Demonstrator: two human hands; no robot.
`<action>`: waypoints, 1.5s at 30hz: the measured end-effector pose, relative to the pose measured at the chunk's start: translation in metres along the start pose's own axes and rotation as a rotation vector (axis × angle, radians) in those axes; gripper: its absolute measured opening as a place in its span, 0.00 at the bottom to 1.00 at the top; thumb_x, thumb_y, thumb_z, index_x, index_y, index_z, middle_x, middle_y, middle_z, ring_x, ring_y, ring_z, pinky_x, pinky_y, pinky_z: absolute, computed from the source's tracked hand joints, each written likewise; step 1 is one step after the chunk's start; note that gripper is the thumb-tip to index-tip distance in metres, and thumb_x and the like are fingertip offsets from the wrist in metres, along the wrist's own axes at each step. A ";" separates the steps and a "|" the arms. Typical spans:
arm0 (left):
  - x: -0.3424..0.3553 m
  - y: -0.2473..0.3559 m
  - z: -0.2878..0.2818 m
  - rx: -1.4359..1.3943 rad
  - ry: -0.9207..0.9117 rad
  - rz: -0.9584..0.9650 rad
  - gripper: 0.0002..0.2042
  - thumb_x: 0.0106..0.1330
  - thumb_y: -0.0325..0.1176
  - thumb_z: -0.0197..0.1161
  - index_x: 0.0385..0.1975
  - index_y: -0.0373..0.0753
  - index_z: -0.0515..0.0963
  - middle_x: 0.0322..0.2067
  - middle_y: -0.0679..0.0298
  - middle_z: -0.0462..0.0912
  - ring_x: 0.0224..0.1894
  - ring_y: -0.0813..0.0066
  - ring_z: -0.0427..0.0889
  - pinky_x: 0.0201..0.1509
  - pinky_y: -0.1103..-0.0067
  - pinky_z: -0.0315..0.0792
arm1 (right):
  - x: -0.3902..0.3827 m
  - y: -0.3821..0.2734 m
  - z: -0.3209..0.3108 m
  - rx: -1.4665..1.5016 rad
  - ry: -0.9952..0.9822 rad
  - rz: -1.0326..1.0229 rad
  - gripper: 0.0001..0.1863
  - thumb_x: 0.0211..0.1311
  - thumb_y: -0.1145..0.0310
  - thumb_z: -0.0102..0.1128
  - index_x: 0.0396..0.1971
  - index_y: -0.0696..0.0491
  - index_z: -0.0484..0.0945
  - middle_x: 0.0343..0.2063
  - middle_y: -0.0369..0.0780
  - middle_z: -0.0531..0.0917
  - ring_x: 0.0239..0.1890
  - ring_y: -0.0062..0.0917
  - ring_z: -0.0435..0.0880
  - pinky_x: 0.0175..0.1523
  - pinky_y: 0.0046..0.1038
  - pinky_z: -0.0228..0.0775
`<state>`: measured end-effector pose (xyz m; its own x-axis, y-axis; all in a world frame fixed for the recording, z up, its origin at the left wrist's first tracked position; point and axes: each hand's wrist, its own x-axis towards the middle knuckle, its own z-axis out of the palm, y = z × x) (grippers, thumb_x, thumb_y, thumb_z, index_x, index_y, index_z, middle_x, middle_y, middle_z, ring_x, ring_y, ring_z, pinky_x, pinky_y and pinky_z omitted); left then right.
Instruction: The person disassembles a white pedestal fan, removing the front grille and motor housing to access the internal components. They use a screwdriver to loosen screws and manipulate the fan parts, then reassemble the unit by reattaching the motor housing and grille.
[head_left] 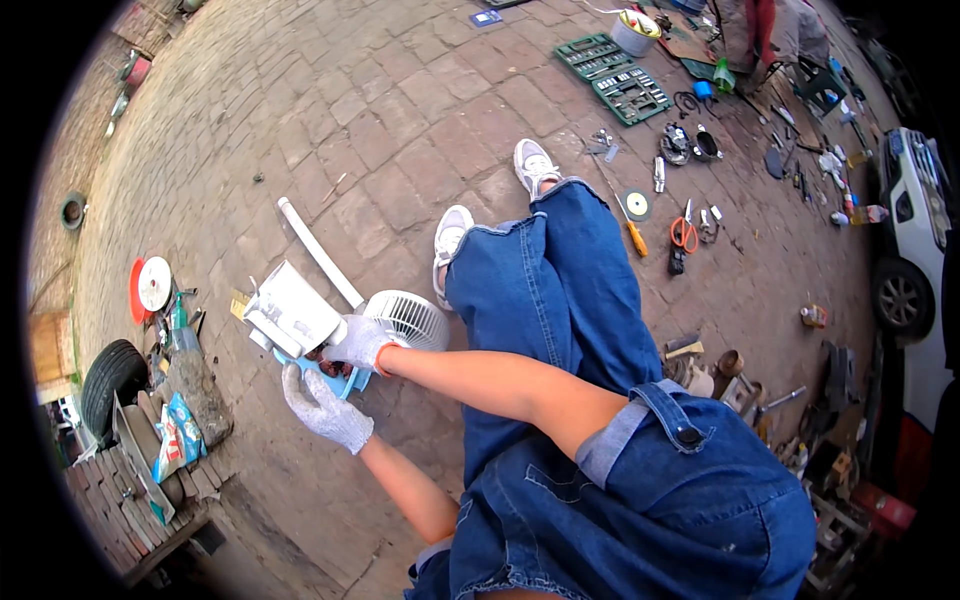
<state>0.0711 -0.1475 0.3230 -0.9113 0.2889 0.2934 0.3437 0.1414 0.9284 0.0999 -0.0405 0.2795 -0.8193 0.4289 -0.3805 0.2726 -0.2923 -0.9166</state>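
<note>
A white plastic housing (pixel 292 308) with a light-blue part (pixel 345 380) under it stands on the paving to my left. Dark reddish inner parts (pixel 332 368) show at the blue part's opening. My right hand (pixel 358 343), in a pale knit glove with an orange cuff, closes on the housing's near edge; its fingertips are partly hidden. My left hand (pixel 328 412), gloved too, is beside the blue part with its fingers curved and apart, close to the housing's lower edge. A round white fan cage (pixel 408 318) lies behind my right hand. Beyond it rests a white tube (pixel 320 252).
A green socket set (pixel 615 78) is open at the far side. Orange scissors (pixel 684 233), a yellow-handled screwdriver (pixel 637 238) and a disc (pixel 637 206) lie right of my legs. A tire (pixel 112 385) stands left; a white car (pixel 915 240) is at the right.
</note>
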 end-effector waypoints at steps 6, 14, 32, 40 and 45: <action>0.042 0.037 -0.004 0.143 0.063 0.079 0.27 0.64 0.35 0.61 0.60 0.31 0.62 0.60 0.50 0.64 0.60 0.59 0.67 0.62 0.68 0.65 | 0.012 0.014 0.005 -0.343 0.031 -0.257 0.18 0.46 0.54 0.65 0.27 0.55 0.81 0.24 0.43 0.84 0.27 0.33 0.84 0.35 0.32 0.76; 0.023 0.036 -0.018 -0.094 -0.182 0.095 0.42 0.46 0.31 0.75 0.63 0.33 0.57 0.60 0.53 0.62 0.62 0.60 0.64 0.66 0.68 0.60 | 0.032 0.053 0.010 -0.004 0.072 -0.509 0.19 0.50 0.62 0.66 0.42 0.49 0.73 0.38 0.44 0.81 0.41 0.34 0.82 0.46 0.32 0.74; -0.022 0.051 -0.046 0.358 -0.234 0.245 0.50 0.38 0.33 0.81 0.63 0.32 0.56 0.59 0.51 0.64 0.61 0.60 0.67 0.64 0.68 0.65 | 0.004 0.059 0.006 -0.328 -0.143 -0.459 0.17 0.66 0.68 0.49 0.54 0.55 0.69 0.49 0.41 0.78 0.48 0.25 0.77 0.54 0.24 0.70; -0.027 0.058 -0.032 0.406 -0.131 0.283 0.48 0.37 0.35 0.81 0.62 0.36 0.61 0.52 0.52 0.69 0.55 0.55 0.70 0.59 0.65 0.66 | 0.006 0.073 0.011 0.386 -0.362 -0.258 0.28 0.63 0.67 0.52 0.64 0.51 0.61 0.61 0.40 0.69 0.62 0.28 0.67 0.67 0.30 0.59; -0.028 0.061 -0.027 0.472 -0.131 0.313 0.47 0.37 0.35 0.81 0.61 0.34 0.62 0.56 0.52 0.68 0.58 0.58 0.69 0.61 0.68 0.66 | 0.014 0.084 0.009 0.304 -0.292 -0.285 0.26 0.68 0.60 0.38 0.64 0.49 0.61 0.62 0.42 0.67 0.63 0.34 0.67 0.66 0.39 0.60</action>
<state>0.1115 -0.1727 0.3777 -0.7244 0.4954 0.4793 0.6838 0.4284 0.5906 0.1063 -0.0669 0.1984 -0.9584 0.2836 -0.0309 -0.1055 -0.4530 -0.8852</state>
